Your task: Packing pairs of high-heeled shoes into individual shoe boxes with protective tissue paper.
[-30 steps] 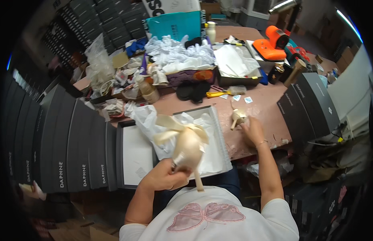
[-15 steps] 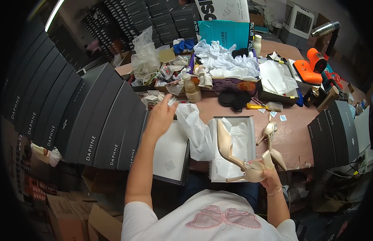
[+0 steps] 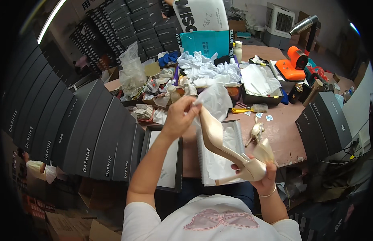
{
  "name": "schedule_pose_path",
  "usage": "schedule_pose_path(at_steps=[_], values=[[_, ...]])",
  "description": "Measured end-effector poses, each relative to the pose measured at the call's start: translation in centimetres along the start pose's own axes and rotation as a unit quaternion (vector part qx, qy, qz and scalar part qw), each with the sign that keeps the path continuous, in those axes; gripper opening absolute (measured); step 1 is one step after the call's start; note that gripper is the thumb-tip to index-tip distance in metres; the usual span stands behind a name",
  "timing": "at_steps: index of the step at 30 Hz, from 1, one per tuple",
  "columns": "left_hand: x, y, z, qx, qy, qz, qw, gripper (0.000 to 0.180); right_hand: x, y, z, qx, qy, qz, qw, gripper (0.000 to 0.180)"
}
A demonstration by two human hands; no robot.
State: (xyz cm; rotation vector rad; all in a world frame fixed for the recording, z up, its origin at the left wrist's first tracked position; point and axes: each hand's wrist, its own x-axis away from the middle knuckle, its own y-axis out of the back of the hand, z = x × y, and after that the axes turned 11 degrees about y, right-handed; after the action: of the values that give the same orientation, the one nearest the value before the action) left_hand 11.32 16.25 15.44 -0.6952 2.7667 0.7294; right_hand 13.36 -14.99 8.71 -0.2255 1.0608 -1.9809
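My right hand (image 3: 266, 180) is wrapped round the heel end of a champagne satin high-heeled shoe (image 3: 212, 131), held tilted above the open shoe box. Its toe points up and away, towards my left hand (image 3: 180, 118). The left fingers are pinched on a sheet of white tissue paper (image 3: 215, 103) right at the toe; the paper billows out behind the shoe. A matching shoe (image 3: 256, 130) with a sparkling ornament lies on the table beyond my right hand, partly hidden. White tissue lines the shoe box (image 3: 201, 160) below. The dark-rimmed box lid (image 3: 167, 170) lies left of it.
Tall stacks of dark shoe boxes (image 3: 90, 132) stand at the left, with smaller ones (image 3: 325, 124) at the right. Farther back are a box of crumpled white paper (image 3: 208, 70), a tray of flat sheets (image 3: 256, 80), a yellow-handled brush (image 3: 254, 108) and an orange device (image 3: 291, 68).
My left hand has moved right to the shoe's toe, and the tissue paper has come up with it. The shoe is raised and turned more upright in my right hand. The view has shifted slightly.
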Motion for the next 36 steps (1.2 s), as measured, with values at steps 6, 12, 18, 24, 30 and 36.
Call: schedule_pose_path(at_steps=[6,12,18,24,30,36], values=[[8.2,-2.3,1.3,-0.09,-0.02,-0.143,0.985,0.016,-3.8,2.6,-5.0,-0.121,0.058,-0.282,0.95,0.063],[8.7,-3.9,3.9,-0.126,0.039,-0.162,0.978,0.012,1.4,5.0,-5.3,-0.264,-0.032,-0.266,0.927,0.059],[12.4,-6.7,-0.1,-0.004,-0.042,-0.184,0.982,0.016,-0.4,0.4,-5.2,-0.185,0.002,-0.286,0.94,0.061],[15.2,-11.0,-1.6,-0.018,-0.263,-0.069,0.962,0.033,-1.6,1.3,-8.7,0.06,0.054,-0.178,0.981,0.053],[17.4,-11.3,1.5,0.048,-0.155,-0.044,0.986,0.033,-2.5,2.9,-8.5,-0.196,0.046,-0.095,0.975,0.042],[18.0,-12.5,-0.6,0.1,-0.184,0.003,0.978,0.033,-3.3,3.7,-9.7,0.198,0.026,-0.092,0.975,0.04]])
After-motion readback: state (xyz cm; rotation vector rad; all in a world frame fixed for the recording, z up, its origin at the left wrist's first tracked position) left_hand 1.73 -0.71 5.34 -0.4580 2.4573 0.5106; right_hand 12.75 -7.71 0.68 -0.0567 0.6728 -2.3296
